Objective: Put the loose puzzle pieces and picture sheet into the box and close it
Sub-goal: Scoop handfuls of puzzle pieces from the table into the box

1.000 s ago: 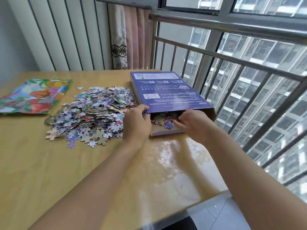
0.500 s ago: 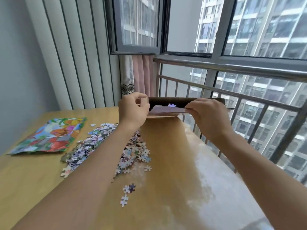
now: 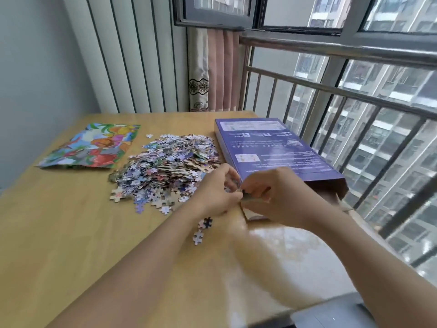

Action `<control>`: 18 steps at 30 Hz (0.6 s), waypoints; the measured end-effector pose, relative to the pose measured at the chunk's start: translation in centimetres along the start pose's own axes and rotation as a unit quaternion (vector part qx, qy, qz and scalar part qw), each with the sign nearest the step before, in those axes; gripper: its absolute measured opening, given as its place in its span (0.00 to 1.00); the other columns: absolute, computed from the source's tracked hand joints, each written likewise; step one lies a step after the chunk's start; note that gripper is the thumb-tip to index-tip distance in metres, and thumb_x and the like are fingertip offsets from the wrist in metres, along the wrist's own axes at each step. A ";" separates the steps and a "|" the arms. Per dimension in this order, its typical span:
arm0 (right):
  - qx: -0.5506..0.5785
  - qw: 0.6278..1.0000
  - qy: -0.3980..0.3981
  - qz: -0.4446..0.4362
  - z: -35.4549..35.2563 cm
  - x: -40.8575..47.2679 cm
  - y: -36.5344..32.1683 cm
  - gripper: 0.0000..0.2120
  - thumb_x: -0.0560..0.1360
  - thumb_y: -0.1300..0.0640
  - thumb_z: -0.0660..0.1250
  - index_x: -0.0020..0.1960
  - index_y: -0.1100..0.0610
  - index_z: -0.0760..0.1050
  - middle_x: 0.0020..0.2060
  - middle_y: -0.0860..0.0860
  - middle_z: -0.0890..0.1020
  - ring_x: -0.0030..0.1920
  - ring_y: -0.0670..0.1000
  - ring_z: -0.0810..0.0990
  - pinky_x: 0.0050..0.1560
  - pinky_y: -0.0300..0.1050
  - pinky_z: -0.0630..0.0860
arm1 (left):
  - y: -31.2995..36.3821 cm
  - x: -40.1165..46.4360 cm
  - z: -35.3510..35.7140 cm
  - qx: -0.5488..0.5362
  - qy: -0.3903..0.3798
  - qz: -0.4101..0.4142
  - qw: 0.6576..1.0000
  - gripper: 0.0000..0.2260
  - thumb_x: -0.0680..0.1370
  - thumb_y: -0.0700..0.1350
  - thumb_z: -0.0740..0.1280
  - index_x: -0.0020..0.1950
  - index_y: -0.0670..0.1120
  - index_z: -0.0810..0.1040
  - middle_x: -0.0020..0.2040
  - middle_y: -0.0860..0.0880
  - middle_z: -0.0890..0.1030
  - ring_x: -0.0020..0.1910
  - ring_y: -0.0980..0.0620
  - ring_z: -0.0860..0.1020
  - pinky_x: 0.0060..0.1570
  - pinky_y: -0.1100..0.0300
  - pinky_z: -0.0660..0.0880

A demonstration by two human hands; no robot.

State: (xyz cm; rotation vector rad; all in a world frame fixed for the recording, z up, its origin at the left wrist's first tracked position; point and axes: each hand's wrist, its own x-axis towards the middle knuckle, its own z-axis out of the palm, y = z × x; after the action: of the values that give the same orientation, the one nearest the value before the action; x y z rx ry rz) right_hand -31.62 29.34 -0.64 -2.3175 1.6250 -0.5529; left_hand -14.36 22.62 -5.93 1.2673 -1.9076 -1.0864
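1. The purple box (image 3: 272,147) was found lying flat on the surface (image 3: 71,233) by the window railing (image 3: 354,95), its open end turned toward the person, presumably so that pieces could be fed in from the near side.
2. Both hands were held at that open end. The left hand (image 3: 217,192) was seen with fingers curled at the box's near corner. The right hand (image 3: 279,195) was seen with fingers curled about the cardboard flap (image 3: 250,213). Whether pieces were also pinched could not be told, owing to blur.
3. The pile of loose puzzle pieces (image 3: 165,166) was noted just left of the box, not yet packed.
4. A few stray pieces (image 3: 201,230) were noted apart from the pile, close under the left forearm.
5. The picture sheet (image 3: 92,147) was noted flat at the far left, well apart from the box.
6. The curtain (image 3: 212,67) was recorded behind the surface. No obstruction between pile and box mouth was observed, save the hands themselves.
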 end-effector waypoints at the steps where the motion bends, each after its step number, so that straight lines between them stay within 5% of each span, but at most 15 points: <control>1: 0.040 0.999 0.000 -0.016 0.9 0.9 -1.2 0.13 0.70 0.50 0.77 0.53 0.48 0.82 0.43 0.41 0.83 0.44 0.43 0.81 0.42 0.39 0.77 | 0.0 -0.3 -1.0 -0.007 -0.008 0.001 1.000 0.15 0.71 0.39 0.75 0.51 0.52 0.74 0.47 0.48 0.83 0.40 0.48 0.82 0.36 0.50 0.80; 5: 0.071 0.997 -0.017 -0.038 3.5 5.4 -3.5 0.38 0.66 0.47 0.81 0.72 0.47 0.70 0.63 0.42 0.76 0.58 0.41 0.73 0.50 0.32 0.70 | 0.1 -1.8 -6.5 -0.037 -0.012 -0.004 0.999 0.23 0.72 0.34 0.74 0.61 0.52 0.75 0.47 0.49 0.85 0.42 0.49 0.85 0.36 0.51 0.82; 7: 0.041 0.998 -0.045 -0.030 4.4 7.8 -3.9 0.51 0.63 0.45 0.83 0.78 0.47 0.60 0.71 0.45 0.68 0.68 0.46 0.68 0.62 0.38 0.67 | -1.2 -2.2 -9.4 -0.010 0.127 -0.012 0.992 0.20 0.74 0.37 0.72 0.62 0.54 0.75 0.44 0.52 0.85 0.40 0.51 0.85 0.39 0.50 0.83; 10: -0.038 0.994 -0.104 -0.014 6.3 11.1 -4.6 0.65 0.56 0.38 0.84 0.80 0.39 0.46 0.81 0.49 0.49 0.79 0.60 0.53 0.74 0.61 0.63 | -5.4 -2.8 -12.2 0.092 0.356 0.015 0.930 0.09 0.77 0.41 0.68 0.56 0.52 0.79 0.43 0.55 0.83 0.40 0.56 0.81 0.46 0.52 0.81; 14: -0.115 0.979 -0.166 -0.013 8.2 13.7 -4.8 0.66 0.53 0.33 0.82 0.78 0.32 0.43 0.81 0.48 0.42 0.80 0.64 0.49 0.71 0.70 0.64 | -10.1 -3.5 -12.1 0.182 0.359 0.034 0.915 0.10 0.77 0.39 0.66 0.56 0.46 0.81 0.52 0.49 0.83 0.52 0.49 0.80 0.54 0.57 0.75; 18: -0.190 0.967 -0.152 -0.074 9.0 15.2 -4.4 0.52 0.64 0.31 0.76 0.79 0.37 0.51 0.75 0.53 0.63 0.69 0.62 0.71 0.61 0.63 0.75 | -11.1 -3.2 -12.1 0.189 0.331 0.050 0.923 0.08 0.78 0.41 0.68 0.56 0.46 0.81 0.53 0.49 0.82 0.53 0.48 0.78 0.59 0.52 0.73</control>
State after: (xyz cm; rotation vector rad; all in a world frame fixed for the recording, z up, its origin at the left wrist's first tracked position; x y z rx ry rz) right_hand -19.26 16.51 -4.39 -2.6448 1.5217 0.1042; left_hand 1.65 19.64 -9.89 1.4794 -1.6486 -0.1722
